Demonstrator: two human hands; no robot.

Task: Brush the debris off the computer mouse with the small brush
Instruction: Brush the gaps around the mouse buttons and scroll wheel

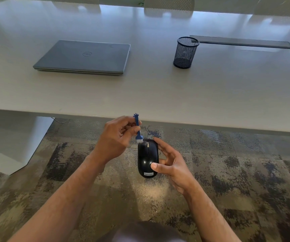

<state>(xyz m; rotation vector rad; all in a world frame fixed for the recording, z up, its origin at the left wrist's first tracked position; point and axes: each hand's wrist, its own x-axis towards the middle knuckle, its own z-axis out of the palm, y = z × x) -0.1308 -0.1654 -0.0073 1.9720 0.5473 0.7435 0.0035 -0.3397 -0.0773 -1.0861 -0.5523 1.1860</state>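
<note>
A black computer mouse [147, 154] with a white Lenovo label is held in the air over the carpet, just in front of the table's near edge. My right hand [171, 165] grips it from the right, thumb on its back and fingers along its far side. My left hand [118, 138] pinches the handle of a small blue brush [138, 130], held nearly upright. The brush's white bristles touch the mouse's front left corner, close to the scroll wheel.
A white table [158, 95] fills the upper half of the view. On it lie a closed grey laptop [85, 57] at the left and a black mesh pen cup [185, 52] at the right, near a cable slot [242, 41]. Patterned carpet lies below.
</note>
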